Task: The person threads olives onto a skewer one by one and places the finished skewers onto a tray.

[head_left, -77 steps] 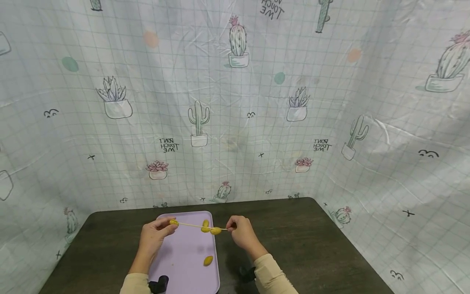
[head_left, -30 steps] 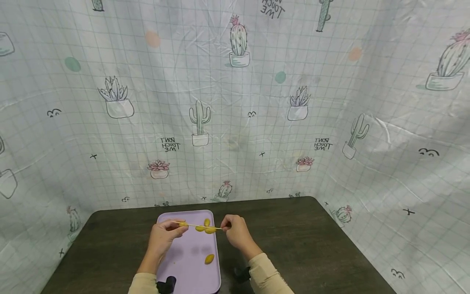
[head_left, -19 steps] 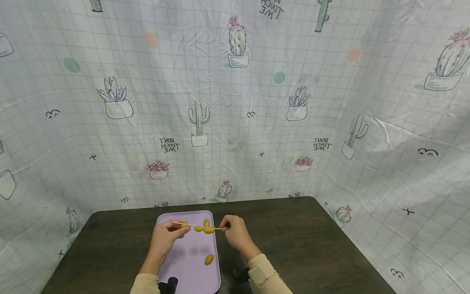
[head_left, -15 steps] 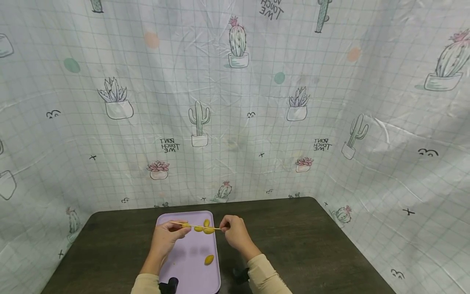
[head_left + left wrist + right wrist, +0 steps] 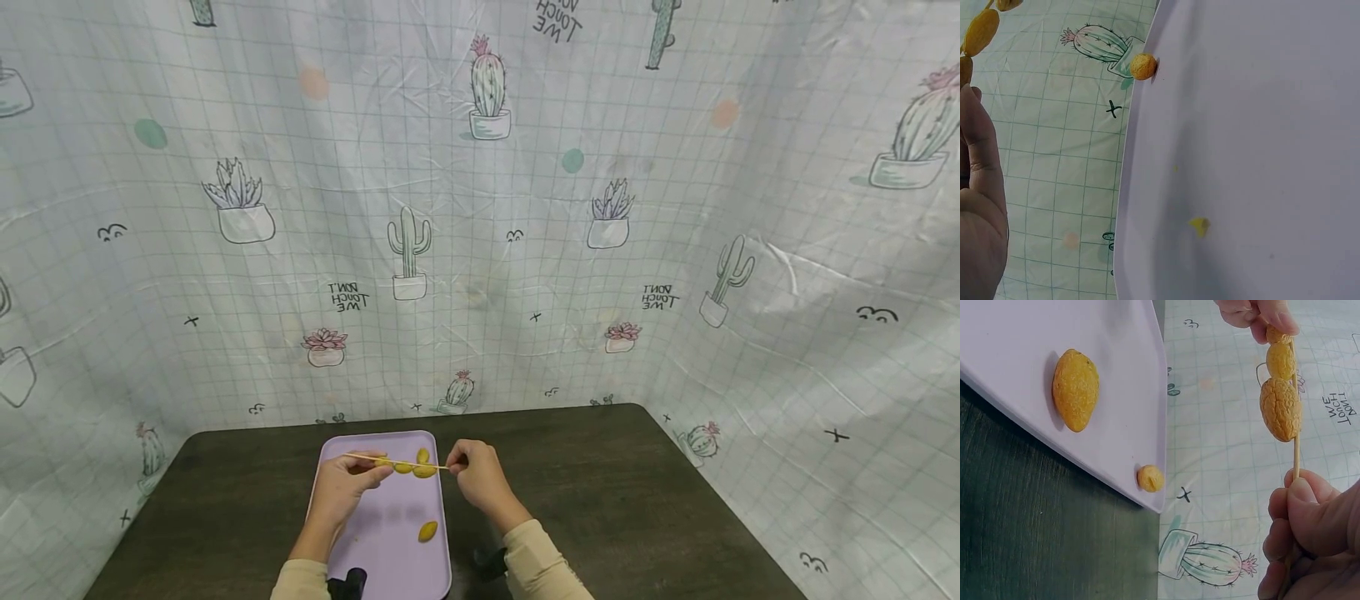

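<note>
Yellow, wrinkly fruits, three of them, sit in a row on a thin wooden stick. The stick is up in the air over a light purple tray. The fingers of the left hand pinch the fruit at one end of the row. The fingers of the right hand are curled tight round the bare other end of the stick. Two loose fruits lie in the tray, one near its far right corner and one closer, by the right side. The tray rests on a dark counter, with a cactus curtain behind.
</note>
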Demonstrator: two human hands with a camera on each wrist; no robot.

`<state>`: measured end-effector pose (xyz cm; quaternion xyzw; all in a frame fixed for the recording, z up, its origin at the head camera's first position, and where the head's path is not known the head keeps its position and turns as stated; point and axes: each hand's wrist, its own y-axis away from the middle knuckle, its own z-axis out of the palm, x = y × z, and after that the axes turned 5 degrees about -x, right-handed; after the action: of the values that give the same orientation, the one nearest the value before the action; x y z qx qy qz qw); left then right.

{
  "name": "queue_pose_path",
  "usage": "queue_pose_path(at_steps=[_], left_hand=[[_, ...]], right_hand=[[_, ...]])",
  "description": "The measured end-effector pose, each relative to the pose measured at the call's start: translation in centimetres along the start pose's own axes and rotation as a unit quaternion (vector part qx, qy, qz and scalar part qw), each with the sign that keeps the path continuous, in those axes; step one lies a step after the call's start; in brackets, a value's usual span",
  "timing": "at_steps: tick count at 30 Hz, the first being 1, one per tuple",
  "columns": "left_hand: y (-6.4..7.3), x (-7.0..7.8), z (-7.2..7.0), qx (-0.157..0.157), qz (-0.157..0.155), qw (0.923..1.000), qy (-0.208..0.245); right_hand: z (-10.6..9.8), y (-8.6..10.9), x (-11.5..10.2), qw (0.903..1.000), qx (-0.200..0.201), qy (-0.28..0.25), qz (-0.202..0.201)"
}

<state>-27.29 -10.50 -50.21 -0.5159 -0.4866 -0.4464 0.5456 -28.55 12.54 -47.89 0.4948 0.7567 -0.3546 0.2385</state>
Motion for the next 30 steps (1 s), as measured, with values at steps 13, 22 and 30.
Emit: queue_pose_path(at_steps=[13, 22, 30], left_hand=[[-0.2, -0.4, 0.1, -0.018, 0.004, 0.9997, 0.018], [-0.1, -0.5, -0.1, -0.031, 0.003, 0.9994, 0.012], [0.6, -1.5, -0.4, -0.208, 0.016, 0.9673, -0.144]], right_hand=[[-0.2, 0.2, 0.3, 0.9999, -0.005, -0.011, 0.000], [-0.6, 0.0, 0.6, 0.9997, -0.009, -0.021, 0.003], [-1.1, 0.1, 1.3, 0.9997, 0.001, -0.014, 0.022]])
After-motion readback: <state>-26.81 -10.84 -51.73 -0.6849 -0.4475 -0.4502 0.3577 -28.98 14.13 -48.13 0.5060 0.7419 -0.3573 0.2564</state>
